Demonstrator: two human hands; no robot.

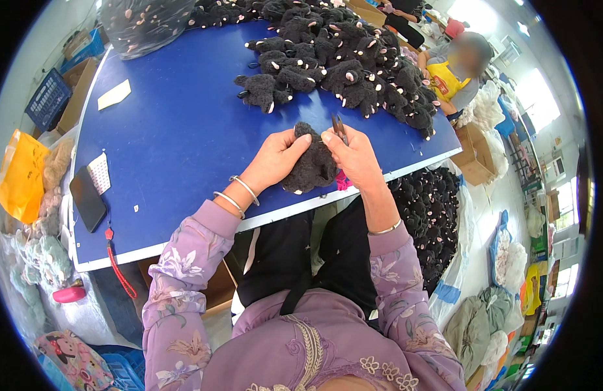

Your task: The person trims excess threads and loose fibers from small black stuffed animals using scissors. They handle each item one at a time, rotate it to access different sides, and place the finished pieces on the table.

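We are gripping one black plush toy [309,166] at the near tabletop [178,143] edge, left hand [275,159] clamped around it, right hand [355,156] pinching small snips [339,128] against it. Beyond this toy, a large heap [344,58] is lying in wait.

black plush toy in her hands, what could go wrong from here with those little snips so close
1. The right hand holds small scissors with their tips right by the left hand thumb, so a slip could nick it.
2. The black plush toy is dark and fuzzy; the blades could cut pile or a seam instead of a loose thread.
3. The phone lies near the blue table's edge and could be knocked off.
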